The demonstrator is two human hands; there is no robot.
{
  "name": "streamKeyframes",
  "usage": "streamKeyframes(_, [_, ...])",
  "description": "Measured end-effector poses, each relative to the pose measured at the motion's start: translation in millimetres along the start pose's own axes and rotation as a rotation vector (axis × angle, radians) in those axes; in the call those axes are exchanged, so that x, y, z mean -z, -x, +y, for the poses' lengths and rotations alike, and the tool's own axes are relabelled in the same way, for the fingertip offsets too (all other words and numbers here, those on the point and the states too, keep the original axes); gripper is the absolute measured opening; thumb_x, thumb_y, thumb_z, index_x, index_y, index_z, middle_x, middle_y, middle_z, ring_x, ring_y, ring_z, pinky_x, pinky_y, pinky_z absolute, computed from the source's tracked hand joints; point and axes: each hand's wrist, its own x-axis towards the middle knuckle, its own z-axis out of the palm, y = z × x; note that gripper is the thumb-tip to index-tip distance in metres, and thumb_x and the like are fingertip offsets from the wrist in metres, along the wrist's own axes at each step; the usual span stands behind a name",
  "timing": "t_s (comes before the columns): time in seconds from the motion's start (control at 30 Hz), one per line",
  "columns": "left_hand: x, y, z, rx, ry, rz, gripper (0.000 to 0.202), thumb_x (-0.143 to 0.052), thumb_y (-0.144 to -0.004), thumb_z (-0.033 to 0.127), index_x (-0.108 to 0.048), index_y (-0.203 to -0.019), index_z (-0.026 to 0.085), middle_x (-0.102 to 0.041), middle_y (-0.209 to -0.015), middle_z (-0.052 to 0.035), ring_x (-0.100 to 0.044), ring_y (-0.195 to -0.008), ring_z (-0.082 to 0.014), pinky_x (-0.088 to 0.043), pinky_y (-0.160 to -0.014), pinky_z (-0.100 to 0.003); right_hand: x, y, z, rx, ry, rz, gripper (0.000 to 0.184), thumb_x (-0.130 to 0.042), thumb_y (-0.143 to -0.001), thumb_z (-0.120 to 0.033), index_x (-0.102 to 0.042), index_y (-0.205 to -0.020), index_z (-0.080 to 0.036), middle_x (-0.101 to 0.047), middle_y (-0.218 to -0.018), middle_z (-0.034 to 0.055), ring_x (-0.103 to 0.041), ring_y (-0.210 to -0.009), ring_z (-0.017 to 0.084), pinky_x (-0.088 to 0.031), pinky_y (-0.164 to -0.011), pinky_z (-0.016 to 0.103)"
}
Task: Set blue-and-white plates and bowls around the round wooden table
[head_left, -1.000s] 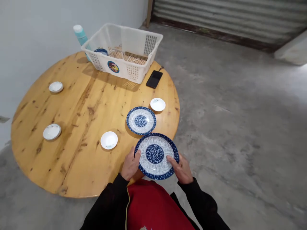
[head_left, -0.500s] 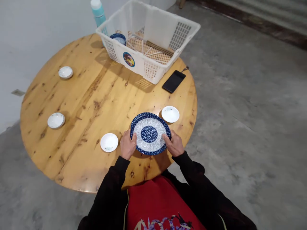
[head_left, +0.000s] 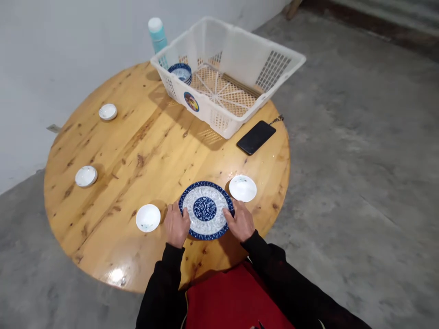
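A round plate [head_left: 205, 209] with a dark blue patterned rim and centre is between my two hands, low over the near part of the table. My left hand [head_left: 176, 225] grips its left edge, thumb on top. My right hand [head_left: 240, 221] grips the right edge the same way. Whether the plate's underside touches the wood I cannot tell. Just left of my left hand sits a small white bowl [head_left: 148, 218]. Another white bowl [head_left: 243, 188] stands right behind my right hand, close to the plate's rim.
On the round wooden table [head_left: 116, 219] two more white bowls [head_left: 86, 176] stand along the left side. A white plastic basket [head_left: 219, 119] at the back holds blue-patterned bowls [head_left: 181, 73] and chopsticks [head_left: 242, 85]. Nearby are a phone [head_left: 256, 137] and a light blue bottle [head_left: 158, 36].
My head view has shifted, so the table appears lower and further right. Both hands still hold the plate, which now looks slightly further left, nearer the left bowl.
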Motion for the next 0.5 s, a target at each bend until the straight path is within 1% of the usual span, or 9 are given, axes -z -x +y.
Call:
streamKeyframes(0.1, [-2.5,0,-2,0.005,-0.015,0.038,0.032,-0.049,-0.094,0.023,-0.059,-0.122,0.01,-0.065,-0.112,-0.0183,-0.064,-0.108,-0.0331,-0.051,-0.09,-0.042,-5,1,1,0.013,-0.011,0.005,0.045,-0.044,-0.092,-0.037,-0.058,-0.129,-0.015,-0.066,-0.106,0.0164,-0.063,-0.101,0.032,-0.055,-0.085,0.046])
streamKeyframes(0.2, [-4.7,0,-4,-0.004,0.002,0.053,0.035,-0.048,-0.094,0.023,-0.057,-0.126,0.011,-0.064,-0.115,-0.0182,-0.064,-0.108,-0.0323,-0.051,-0.09,-0.042,-7,0,3,0.024,-0.012,-0.006,0.047,-0.045,-0.092,-0.036,-0.057,-0.132,-0.014,-0.065,-0.108,0.0175,-0.063,-0.1,0.033,-0.055,-0.085,0.047])
streamKeyframes(0.37, [-5.2,3,-1,-0.005,0.043,0.073,0.036,-0.051,-0.093,0.023,-0.058,-0.127,0.016,-0.063,-0.112,-0.0149,-0.063,-0.108,-0.0309,-0.051,-0.09,-0.041,2,-3,3,0.012,0.018,-0.042,0.046,-0.047,-0.091,-0.036,-0.059,-0.131,-0.016,-0.065,-0.1,0.0143,-0.063,-0.094,0.031,-0.055,-0.082,0.045])
streamKeyframes(0.5, [-7.4,5,3,-0.006,0.057,0.065,0.039,-0.053,-0.092,0.023,-0.058,-0.129,0.014,-0.062,-0.111,-0.0154,-0.06,-0.11,-0.0317,-0.05,-0.094,-0.042,9,-4,3,-0.021,0.067,-0.076,0.049,-0.049,-0.09,-0.038,-0.06,-0.132,-0.015,-0.064,-0.1,0.0145,-0.062,-0.094,0.032,-0.054,-0.082,0.045])
